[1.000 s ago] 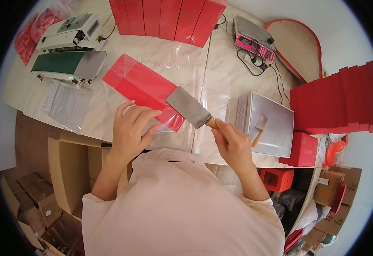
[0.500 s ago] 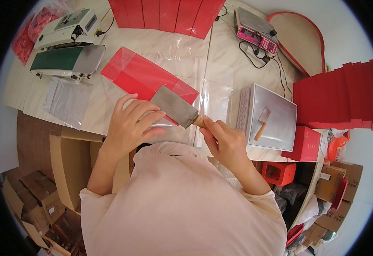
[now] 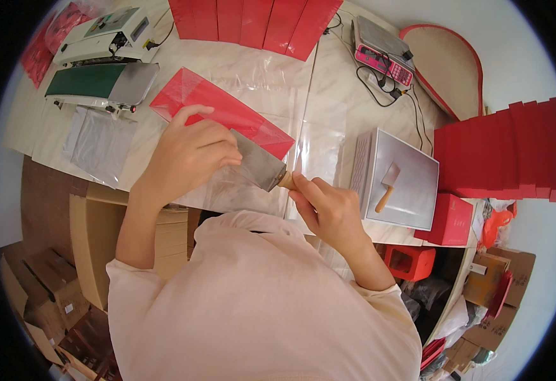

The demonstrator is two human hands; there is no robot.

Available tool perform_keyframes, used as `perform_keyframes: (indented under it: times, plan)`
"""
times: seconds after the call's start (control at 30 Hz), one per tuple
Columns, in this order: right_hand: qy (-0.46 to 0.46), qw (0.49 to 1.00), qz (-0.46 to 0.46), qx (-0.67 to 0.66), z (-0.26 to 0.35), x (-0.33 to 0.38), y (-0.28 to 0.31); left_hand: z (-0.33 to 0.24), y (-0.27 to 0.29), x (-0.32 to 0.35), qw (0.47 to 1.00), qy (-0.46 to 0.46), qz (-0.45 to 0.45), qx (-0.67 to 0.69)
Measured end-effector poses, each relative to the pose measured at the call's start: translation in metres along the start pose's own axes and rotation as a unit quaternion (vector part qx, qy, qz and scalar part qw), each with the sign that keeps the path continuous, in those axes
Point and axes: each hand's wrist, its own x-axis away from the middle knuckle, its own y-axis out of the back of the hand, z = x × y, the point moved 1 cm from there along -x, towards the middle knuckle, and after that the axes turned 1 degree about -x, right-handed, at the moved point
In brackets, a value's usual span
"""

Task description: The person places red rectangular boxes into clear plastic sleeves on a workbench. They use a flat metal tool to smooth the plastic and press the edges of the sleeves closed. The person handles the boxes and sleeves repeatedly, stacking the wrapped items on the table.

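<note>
A cleaver [image 3: 258, 164] with a broad grey blade and a light wooden handle is tilted in front of me, over the near edge of the table. My right hand [image 3: 330, 206] is closed round its handle. At the blade's far left end is my left hand [image 3: 192, 149], its lower fingers bent against the metal and one finger raised; the thumb is hidden. Just beyond the blade lies a long red box [image 3: 227, 105] in clear plastic film. Clear plastic bags [image 3: 325, 143] are spread on the table between the red box and a white box.
The white box [image 3: 411, 178] pictures a cleaver on its lid. Red boxes stand at the back [image 3: 246, 25] and are stacked at right [image 3: 500, 152]. A sealing machine [image 3: 100, 82] is at far left, a scale [image 3: 383, 51] at far right. Below is an open carton [image 3: 90, 247].
My left hand has moved up and left, and its spread fingers have bent in at the blade's end. The cleaver and my right hand have shifted slightly left.
</note>
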Motion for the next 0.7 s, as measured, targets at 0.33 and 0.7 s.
perform_keyframes:
  times: [0.33, 0.7]
  plan:
    - [-0.166, 0.975, 0.016, -0.144, -0.005, 0.017, 0.016, 0.016, -0.004, -0.024, 0.989, 0.060, 0.034, 0.128]
    - [-0.233, 0.952, -0.018, -0.196, -0.013, 0.039, 0.040, 0.037, -0.029, -0.037, 0.971, 0.108, 0.113, 0.179]
